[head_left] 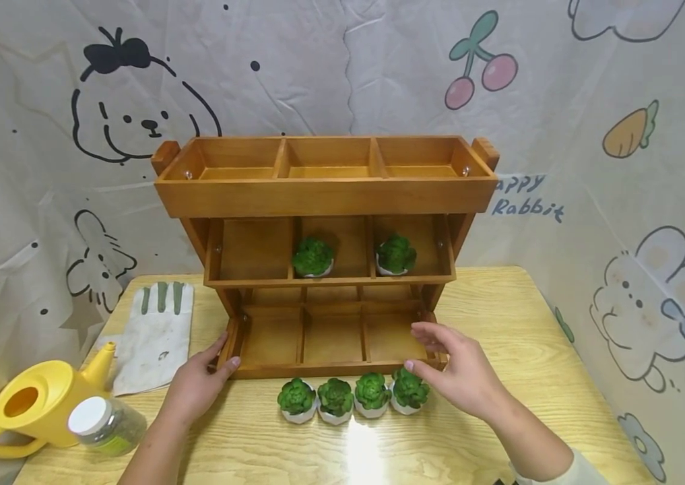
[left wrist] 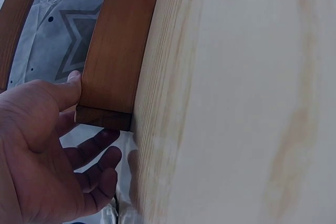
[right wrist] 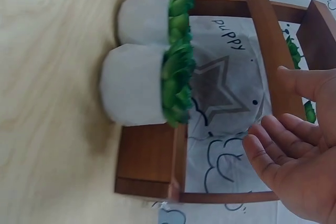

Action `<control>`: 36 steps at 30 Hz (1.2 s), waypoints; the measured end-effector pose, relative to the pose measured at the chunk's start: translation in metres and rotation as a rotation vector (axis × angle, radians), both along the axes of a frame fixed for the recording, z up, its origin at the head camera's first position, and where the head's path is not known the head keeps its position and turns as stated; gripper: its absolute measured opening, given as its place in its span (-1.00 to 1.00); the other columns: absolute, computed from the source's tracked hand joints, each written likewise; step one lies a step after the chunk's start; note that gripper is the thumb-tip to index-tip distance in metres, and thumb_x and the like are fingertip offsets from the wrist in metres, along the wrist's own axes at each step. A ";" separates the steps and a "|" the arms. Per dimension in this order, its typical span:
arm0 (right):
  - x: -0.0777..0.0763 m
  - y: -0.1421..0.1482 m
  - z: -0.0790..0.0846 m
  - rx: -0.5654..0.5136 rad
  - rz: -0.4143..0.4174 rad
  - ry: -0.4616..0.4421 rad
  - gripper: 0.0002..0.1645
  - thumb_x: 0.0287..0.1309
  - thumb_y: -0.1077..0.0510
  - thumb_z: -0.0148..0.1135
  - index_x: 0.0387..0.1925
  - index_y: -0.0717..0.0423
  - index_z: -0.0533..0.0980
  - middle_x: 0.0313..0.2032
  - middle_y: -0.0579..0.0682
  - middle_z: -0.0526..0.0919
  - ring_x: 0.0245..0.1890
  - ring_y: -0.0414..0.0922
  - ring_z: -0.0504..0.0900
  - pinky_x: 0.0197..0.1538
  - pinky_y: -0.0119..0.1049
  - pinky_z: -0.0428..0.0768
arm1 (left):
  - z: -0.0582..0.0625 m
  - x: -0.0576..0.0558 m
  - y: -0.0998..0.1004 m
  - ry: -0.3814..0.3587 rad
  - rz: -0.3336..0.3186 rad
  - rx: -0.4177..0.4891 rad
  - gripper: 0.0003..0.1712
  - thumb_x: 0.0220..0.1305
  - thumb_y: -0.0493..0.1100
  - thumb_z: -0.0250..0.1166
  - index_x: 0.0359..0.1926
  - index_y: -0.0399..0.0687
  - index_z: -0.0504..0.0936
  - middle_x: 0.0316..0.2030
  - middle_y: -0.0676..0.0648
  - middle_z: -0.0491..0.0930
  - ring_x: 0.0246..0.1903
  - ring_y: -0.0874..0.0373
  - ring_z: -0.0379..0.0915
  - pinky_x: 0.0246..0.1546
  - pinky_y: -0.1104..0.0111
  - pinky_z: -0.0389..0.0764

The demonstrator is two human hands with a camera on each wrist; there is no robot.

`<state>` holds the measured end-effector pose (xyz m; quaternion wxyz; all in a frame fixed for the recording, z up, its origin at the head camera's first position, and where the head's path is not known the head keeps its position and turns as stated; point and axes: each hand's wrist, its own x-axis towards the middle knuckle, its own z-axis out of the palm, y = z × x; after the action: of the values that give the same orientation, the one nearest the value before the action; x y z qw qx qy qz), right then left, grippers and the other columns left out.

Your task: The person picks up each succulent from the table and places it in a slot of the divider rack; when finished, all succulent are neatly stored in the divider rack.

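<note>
Brown, wooden and three-tiered, a shelf with divided trays stands upright toward twelve o'clock on the pale wood-grain counter, its long axis running nine to three, front facing six. At its lower eight-o'clock corner, the left hand touches it, thumb and fingers loosely parted. By the lower four-o'clock corner, the right hand hovers released, fingers gently bent. Four leafy green plants in white pots line up at six.

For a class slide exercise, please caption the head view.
Left hand touching a three-tier wooden shelf, right hand opposite, four potted succulents lined up in front.
</note>
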<state>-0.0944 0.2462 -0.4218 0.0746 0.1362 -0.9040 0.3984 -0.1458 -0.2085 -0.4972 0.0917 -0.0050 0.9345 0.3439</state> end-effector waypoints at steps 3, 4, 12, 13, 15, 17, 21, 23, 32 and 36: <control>0.004 0.004 -0.004 0.004 -0.015 -0.027 -0.32 0.15 0.07 0.58 0.28 0.04 0.54 0.11 -0.11 0.71 0.02 -0.11 0.69 0.10 -0.06 0.67 | 0.001 0.000 0.000 0.006 0.001 0.001 -0.12 0.51 0.26 0.20 0.64 0.02 0.13 0.39 -0.47 0.36 0.12 -0.32 0.55 0.04 -0.18 0.56; 0.005 0.005 -0.005 0.005 -0.022 -0.039 -0.31 0.14 0.07 0.59 0.29 0.03 0.55 0.11 -0.11 0.71 0.01 -0.10 0.70 0.10 -0.04 0.67 | 0.001 0.000 0.000 0.008 0.001 0.002 -0.12 0.51 0.25 0.20 0.64 0.02 0.13 0.39 -0.47 0.36 0.12 -0.31 0.55 0.03 -0.18 0.56; 0.014 0.013 -0.021 0.014 -0.029 -0.130 -0.23 0.11 -0.06 0.60 0.32 0.03 0.53 0.15 -0.07 0.69 0.05 0.04 0.71 0.14 0.09 0.63 | 0.002 0.002 0.000 0.008 0.004 0.003 -0.14 0.53 0.23 0.18 0.65 0.02 0.12 0.39 -0.46 0.37 0.12 -0.31 0.54 0.03 -0.17 0.57; 0.015 0.014 -0.023 0.013 -0.025 -0.145 -0.22 0.10 -0.07 0.60 0.32 0.04 0.53 0.15 -0.07 0.69 0.06 0.05 0.70 0.15 0.09 0.63 | 0.002 0.002 -0.001 0.010 0.004 0.001 -0.14 0.53 0.23 0.18 0.65 0.02 0.12 0.39 -0.46 0.37 0.12 -0.31 0.54 0.03 -0.17 0.57; 0.016 0.015 -0.027 0.011 -0.019 -0.177 -0.19 0.08 -0.12 0.61 0.32 0.06 0.53 0.16 -0.06 0.68 0.08 0.05 0.69 0.17 0.09 0.62 | 0.002 0.002 -0.001 0.008 0.004 0.000 -0.14 0.53 0.23 0.19 0.65 0.02 0.12 0.39 -0.46 0.37 0.12 -0.30 0.55 0.03 -0.17 0.57; 0.018 0.016 -0.031 0.007 -0.012 -0.206 -0.15 0.05 -0.16 0.61 0.31 0.07 0.53 0.17 -0.04 0.68 0.09 0.05 0.68 0.18 0.08 0.61 | 0.003 0.002 -0.001 0.003 0.002 0.001 -0.14 0.53 0.22 0.19 0.65 0.01 0.12 0.39 -0.46 0.37 0.11 -0.31 0.55 0.03 -0.18 0.57; 0.020 0.018 -0.039 -0.002 -0.003 -0.253 -0.08 -0.02 -0.21 0.64 0.31 0.08 0.53 0.18 -0.02 0.67 0.10 0.04 0.66 0.19 0.06 0.61 | 0.004 0.002 0.000 -0.007 0.002 0.005 -0.13 0.53 0.22 0.20 0.64 0.00 0.12 0.38 -0.47 0.38 0.11 -0.31 0.55 0.04 -0.18 0.56; 0.021 0.019 -0.042 0.003 0.002 -0.261 -0.06 -0.06 -0.22 0.66 0.31 0.09 0.53 0.18 -0.03 0.67 0.10 0.03 0.67 0.19 0.04 0.61 | 0.004 0.002 0.000 -0.006 0.002 0.006 -0.12 0.52 0.23 0.20 0.64 -0.01 0.13 0.37 -0.48 0.38 0.11 -0.31 0.55 0.03 -0.18 0.56; 0.023 0.019 -0.056 0.028 0.026 -0.306 0.07 -0.22 -0.15 0.75 0.36 0.03 0.49 0.21 -0.04 0.64 0.14 0.03 0.66 0.24 0.09 0.57 | 0.001 0.002 0.000 0.007 0.007 0.006 -0.13 0.53 0.25 0.18 0.65 0.02 0.12 0.38 -0.46 0.39 0.12 -0.32 0.54 0.04 -0.19 0.56; 0.023 0.018 -0.061 0.040 0.053 -0.314 0.10 -0.21 -0.14 0.75 0.39 0.02 0.46 0.21 -0.01 0.64 0.14 0.04 0.65 0.23 0.10 0.57 | 0.001 0.001 0.000 0.010 0.006 0.004 -0.14 0.53 0.25 0.18 0.64 0.03 0.13 0.37 -0.46 0.39 0.13 -0.32 0.54 0.04 -0.19 0.56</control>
<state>-0.0717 0.2643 -0.4828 -0.0811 0.0975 -0.9083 0.3986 -0.1444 -0.2081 -0.4964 0.0859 -0.0060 0.9342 0.3461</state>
